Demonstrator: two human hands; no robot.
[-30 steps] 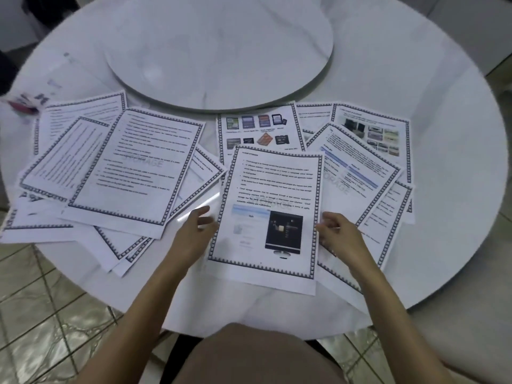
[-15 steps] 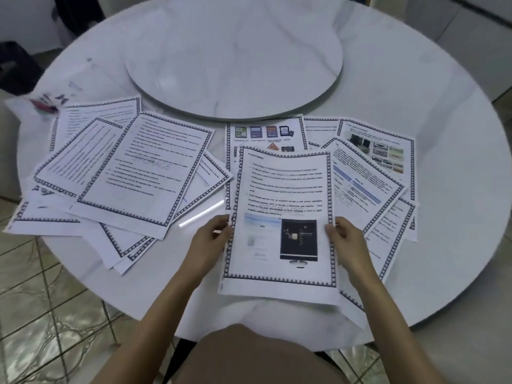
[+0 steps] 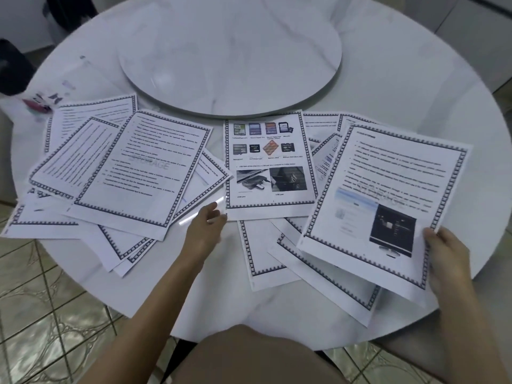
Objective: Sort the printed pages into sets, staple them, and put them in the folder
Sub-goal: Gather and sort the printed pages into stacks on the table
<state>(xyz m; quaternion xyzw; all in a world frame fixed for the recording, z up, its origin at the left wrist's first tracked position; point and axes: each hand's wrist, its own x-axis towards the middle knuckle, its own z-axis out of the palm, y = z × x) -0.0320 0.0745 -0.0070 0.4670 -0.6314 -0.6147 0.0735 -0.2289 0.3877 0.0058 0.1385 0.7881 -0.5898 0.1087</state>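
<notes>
Fingers of the right hand [image 3: 446,261] are pinching the near edge of the monitor page [image 3: 388,189], thumb on top, holding it raised over the loose sheets to the near right of the turntable [image 3: 230,56]; the left hand [image 3: 206,225] is reaching forward, fingers loosely straight and close together, tips sitting at the corner of the memory-card page [image 3: 268,162] just in front of the turntable; touching it or not, hard to tell; a fanned pile of text pages [image 3: 133,173] is lying to the turntable's near left.
</notes>
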